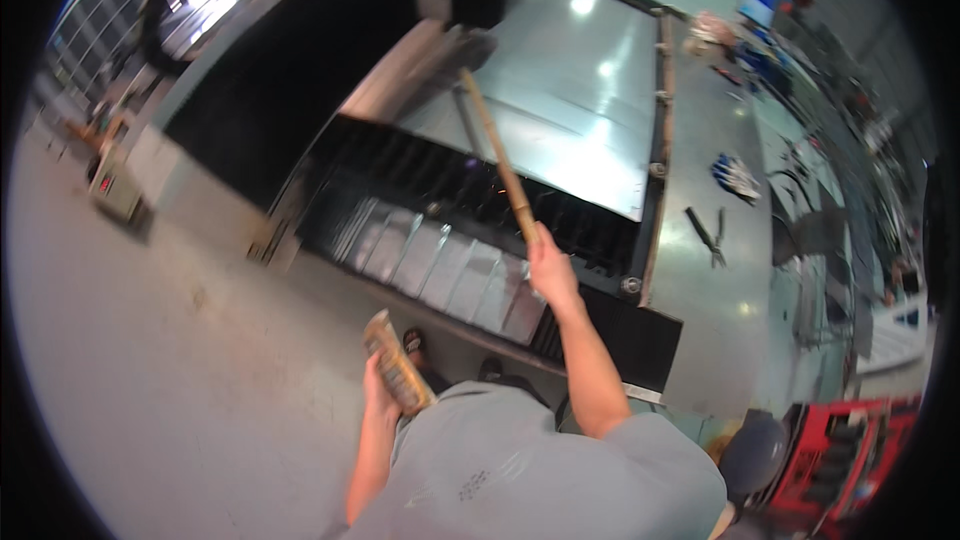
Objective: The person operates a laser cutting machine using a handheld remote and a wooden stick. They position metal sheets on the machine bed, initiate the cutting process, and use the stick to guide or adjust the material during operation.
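The right hand (550,268) is gripping a long wooden stick (507,178) near its lower end, and the stick is slanting over the slatted machine bed (425,155) toward a shiny metal sheet (560,70). The step in hand seems to be working the stick's far end around the sheet; the next move is probably calling for a firm grip and a controlled reach. The left hand (376,390) is holding 1 brown, oblong object (400,370) low beside the body; I cannot tell its kind. Blur is hiding the stick's far tip, so contact there is remaining uncertain.
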Demonstrator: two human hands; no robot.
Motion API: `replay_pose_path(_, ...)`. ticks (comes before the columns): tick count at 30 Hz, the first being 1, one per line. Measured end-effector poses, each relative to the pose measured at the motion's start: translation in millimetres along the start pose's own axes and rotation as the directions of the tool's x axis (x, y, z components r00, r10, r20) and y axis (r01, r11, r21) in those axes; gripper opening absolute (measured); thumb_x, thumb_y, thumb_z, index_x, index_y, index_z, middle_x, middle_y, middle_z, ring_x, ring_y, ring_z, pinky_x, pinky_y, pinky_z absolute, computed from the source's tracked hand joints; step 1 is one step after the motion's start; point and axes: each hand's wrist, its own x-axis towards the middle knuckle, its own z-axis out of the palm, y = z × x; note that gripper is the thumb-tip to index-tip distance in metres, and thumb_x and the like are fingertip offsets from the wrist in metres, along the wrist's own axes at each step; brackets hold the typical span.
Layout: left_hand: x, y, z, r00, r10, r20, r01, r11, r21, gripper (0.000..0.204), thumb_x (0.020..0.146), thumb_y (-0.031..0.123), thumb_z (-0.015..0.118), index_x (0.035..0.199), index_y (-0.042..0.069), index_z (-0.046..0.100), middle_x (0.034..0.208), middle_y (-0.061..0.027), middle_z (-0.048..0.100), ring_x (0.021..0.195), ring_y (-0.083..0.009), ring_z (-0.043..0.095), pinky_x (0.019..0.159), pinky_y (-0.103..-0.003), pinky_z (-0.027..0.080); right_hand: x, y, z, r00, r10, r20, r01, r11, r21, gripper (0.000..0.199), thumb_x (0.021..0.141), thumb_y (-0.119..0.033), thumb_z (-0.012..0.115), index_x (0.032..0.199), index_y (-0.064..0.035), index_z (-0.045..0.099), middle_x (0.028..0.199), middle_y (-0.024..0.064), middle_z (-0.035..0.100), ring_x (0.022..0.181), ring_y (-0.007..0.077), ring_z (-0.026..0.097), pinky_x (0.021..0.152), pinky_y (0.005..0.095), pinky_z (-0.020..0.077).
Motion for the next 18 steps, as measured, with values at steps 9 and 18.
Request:
replay_pose_path(9,54,62,3,0.987,0.057,0.148,-0.066,0.996,0.061,0.048,0.103,0.046,0.055,0.136,0.011,0.06,0.13,-0.0077,0.064,0.119,-0.0255,0.062,0.102,-0.044,0.051,-15,-20,50,0.988,0.122,0.095,-0.134,0.982,0.132,0.056,0.109,-0.04,0.044,0.16,-0.0164,0.041,0.116,0.0306,0.071,0.111,0.0528,0.065,0.095,0.0574,0.0515)
replay_pose_path(18,104,128,51,0.933,-0.115,0.341,-0.034,0.915,0.402,0.045,0.107,0.044,0.049,0.129,0.007,0.064,0.121,-0.0066,0.069,0.111,-0.0228,0.066,0.096,-0.039,0.053,-77,-24,82,0.967,0.247,-0.058,-0.226,0.944,0.239,0.054,0.109,-0.041,0.046,0.156,-0.0141,0.046,0.119,0.0277,0.071,0.117,0.0491,0.065,0.097,0.0535,0.0518)
